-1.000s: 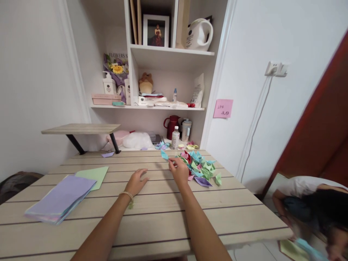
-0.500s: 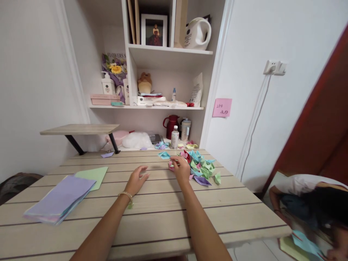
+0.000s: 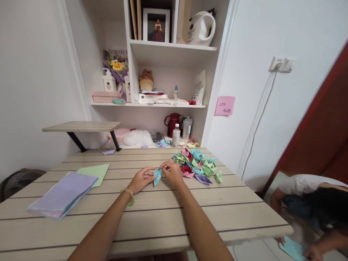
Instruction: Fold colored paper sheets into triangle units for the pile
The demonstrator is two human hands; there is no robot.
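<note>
Between my two hands is a small blue folded paper boat (image 3: pixel 157 176), held just over the middle of the table. My left hand (image 3: pixel 141 179) pinches its left side, thumb and fingers together. With its fingertips, my right hand (image 3: pixel 172 173) grips the boat's upper right edge. Right beside my right hand lies a heap of folded paper boats (image 3: pixel 199 165) in green, blue, red, pink and purple. A purple boat (image 3: pixel 203 179) sits at the heap's front edge, and a green one (image 3: pixel 219 177) stands a little apart on the right.
A stack of coloured paper sheets (image 3: pixel 61 197) lies on the left of the slatted table (image 3: pixel 152 217). Behind it stands a small raised shelf (image 3: pixel 81 126). A bottle (image 3: pixel 175 135) and red jug (image 3: pixel 172 125) stand at the back. Another person (image 3: pixel 312 203) crouches at right, handling blue paper.
My right hand has drawn the blue boat from the far side of the table toward me and leftward. My left hand has closed on it too. The view has shifted slightly.
</note>
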